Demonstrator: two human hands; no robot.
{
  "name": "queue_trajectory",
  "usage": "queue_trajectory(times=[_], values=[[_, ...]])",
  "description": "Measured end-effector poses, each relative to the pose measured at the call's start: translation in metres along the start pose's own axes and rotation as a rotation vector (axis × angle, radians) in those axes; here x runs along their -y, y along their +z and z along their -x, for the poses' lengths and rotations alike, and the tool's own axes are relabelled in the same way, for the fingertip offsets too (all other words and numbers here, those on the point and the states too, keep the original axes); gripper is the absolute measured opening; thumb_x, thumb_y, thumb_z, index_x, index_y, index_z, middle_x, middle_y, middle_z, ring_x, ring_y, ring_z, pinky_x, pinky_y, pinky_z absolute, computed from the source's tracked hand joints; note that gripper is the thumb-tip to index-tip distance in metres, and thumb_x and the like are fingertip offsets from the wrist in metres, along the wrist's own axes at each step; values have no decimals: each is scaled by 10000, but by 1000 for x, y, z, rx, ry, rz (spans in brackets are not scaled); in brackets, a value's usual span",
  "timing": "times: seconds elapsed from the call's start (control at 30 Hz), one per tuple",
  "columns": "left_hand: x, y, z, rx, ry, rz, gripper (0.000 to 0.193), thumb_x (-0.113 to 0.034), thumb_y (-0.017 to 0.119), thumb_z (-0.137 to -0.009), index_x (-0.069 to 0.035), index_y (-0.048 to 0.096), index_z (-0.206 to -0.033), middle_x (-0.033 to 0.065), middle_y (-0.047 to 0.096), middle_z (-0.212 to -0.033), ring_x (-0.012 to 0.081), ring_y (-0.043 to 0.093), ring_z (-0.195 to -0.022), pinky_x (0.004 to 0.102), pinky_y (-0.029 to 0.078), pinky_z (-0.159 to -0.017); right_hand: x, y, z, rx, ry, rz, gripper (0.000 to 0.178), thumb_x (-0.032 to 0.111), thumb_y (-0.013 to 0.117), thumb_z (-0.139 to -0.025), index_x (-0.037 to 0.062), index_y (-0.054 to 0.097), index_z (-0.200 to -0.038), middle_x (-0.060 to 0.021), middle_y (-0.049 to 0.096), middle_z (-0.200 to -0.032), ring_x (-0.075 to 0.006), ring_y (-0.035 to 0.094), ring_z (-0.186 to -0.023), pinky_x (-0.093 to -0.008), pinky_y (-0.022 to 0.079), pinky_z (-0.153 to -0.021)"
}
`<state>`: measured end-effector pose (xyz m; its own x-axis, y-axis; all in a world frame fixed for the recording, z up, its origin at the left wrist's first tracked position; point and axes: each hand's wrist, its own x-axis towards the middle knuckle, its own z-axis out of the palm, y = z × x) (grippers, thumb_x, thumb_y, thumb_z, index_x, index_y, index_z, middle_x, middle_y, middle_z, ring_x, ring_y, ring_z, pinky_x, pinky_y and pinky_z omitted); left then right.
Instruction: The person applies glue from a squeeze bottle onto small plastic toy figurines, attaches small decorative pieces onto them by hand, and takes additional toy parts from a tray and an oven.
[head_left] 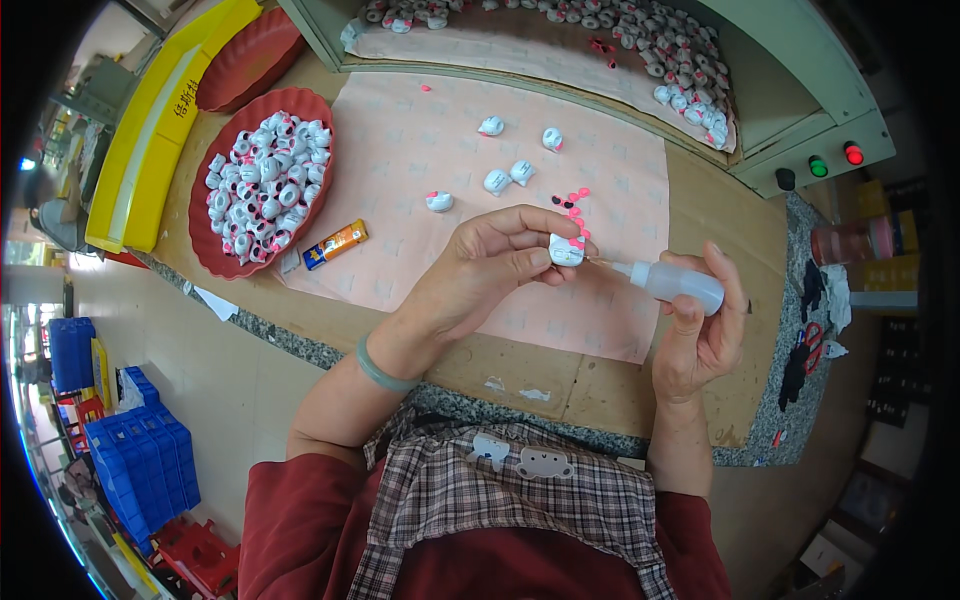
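My left hand point(480, 258) pinches a small white cat-like figurine head point(566, 252) with pink on its top, over the pale pink sheet. In my right hand point(700, 345) is a translucent squeeze bottle point(684, 288), tipped on its side. Its thin nozzle points left and reaches close to the head; whether it touches, I cannot tell. Just beyond my left fingers lie several tiny pink pieces point(574, 211) and a few dark ones. Farther off, several white heads point(497, 181) rest loose on the pink sheet point(400, 130).
At left, a red scalloped bowl point(203, 232) is heaped with white heads, beside another red bowl point(250, 62) and a yellow bin point(140, 160). An orange-and-blue packet point(336, 245) lies nearby. A metal cabinet point(800, 150) holding many heads borders the far side. Red scissors point(813, 340) are at right.
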<state>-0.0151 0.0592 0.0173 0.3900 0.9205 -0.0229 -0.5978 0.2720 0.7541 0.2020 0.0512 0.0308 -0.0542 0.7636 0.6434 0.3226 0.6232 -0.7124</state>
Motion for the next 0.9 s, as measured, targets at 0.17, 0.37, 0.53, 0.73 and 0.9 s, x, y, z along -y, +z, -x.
queue_trajectory(times=[0.17, 0.37, 0.53, 0.73, 0.9], values=[[2, -2, 0, 2, 8, -10, 217, -5, 506, -894, -9, 580, -1098, 101, 618, -1045, 137, 586, -928, 260, 491, -811, 0, 0, 0, -7, -12, 20, 411, 217, 557, -909, -35, 470, -1222, -155, 628, -933, -89, 506, -657, -192, 417, -572], [2, -3, -1, -21, 34, -10, 232, -38, 538, -879, -9, 572, -1107, 176, 612, -1088, 172, 599, -934, 274, 488, -811, -1, -1, 0, -17, -59, 64, 408, 209, 558, -908, -39, 471, -1220, -160, 630, -935, -97, 523, -677, -196, 426, -579], [2, -3, -1, -26, 74, -13, 239, -38, 542, -876, -15, 577, -1111, 178, 613, -1090, 171, 592, -951, 270, 480, -816, 1, -1, -1, 1, -53, 58, 398, 194, 570, -900, -58, 484, -1195, -178, 629, -949, -154, 579, -735, -235, 464, -626], [3, -3, -2, -29, 86, -24, 247, -41, 547, -873, -15, 581, -1116, 178, 614, -1094, 163, 590, -953, 263, 476, -815, 4, 0, -1, 15, 2, 2, 392, 171, 595, -882, -86, 501, -1162, -207, 622, -972, -242, 654, -816, -307, 523, -710], [3, -4, -1, -18, 64, -15, 254, -43, 548, -873, -10, 579, -1124, 176, 614, -1095, 168, 591, -961, 263, 475, -816, 3, 0, -1, 28, 8, -4, 393, 169, 594, -883, -85, 501, -1168, -204, 624, -967, -235, 652, -820, -303, 521, -715]])
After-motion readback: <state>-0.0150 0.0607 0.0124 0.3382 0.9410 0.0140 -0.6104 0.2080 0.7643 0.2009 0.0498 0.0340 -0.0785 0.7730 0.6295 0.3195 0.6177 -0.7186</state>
